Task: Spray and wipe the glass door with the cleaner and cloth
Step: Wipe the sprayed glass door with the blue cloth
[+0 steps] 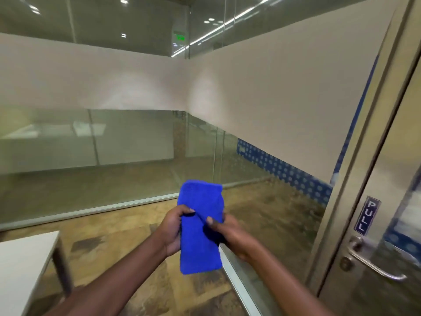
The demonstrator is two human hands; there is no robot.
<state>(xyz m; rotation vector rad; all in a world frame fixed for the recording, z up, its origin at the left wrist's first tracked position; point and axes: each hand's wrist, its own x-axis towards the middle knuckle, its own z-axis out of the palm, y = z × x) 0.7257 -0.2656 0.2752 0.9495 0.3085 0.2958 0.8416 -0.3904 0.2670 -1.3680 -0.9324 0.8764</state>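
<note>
Beside the "PULL" sticker [367, 214], both hands' fingers [210, 221] pinch the blue cloth [200, 226].

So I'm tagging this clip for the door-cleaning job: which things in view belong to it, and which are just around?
Part of the job:
- blue cloth, folded, held by left hand and right hand
- glass door with lever handle and PULL sticker

Just around:
- white table
- glass partition with frosted band
- green exit sign

No cleaner bottle is in view.
</note>
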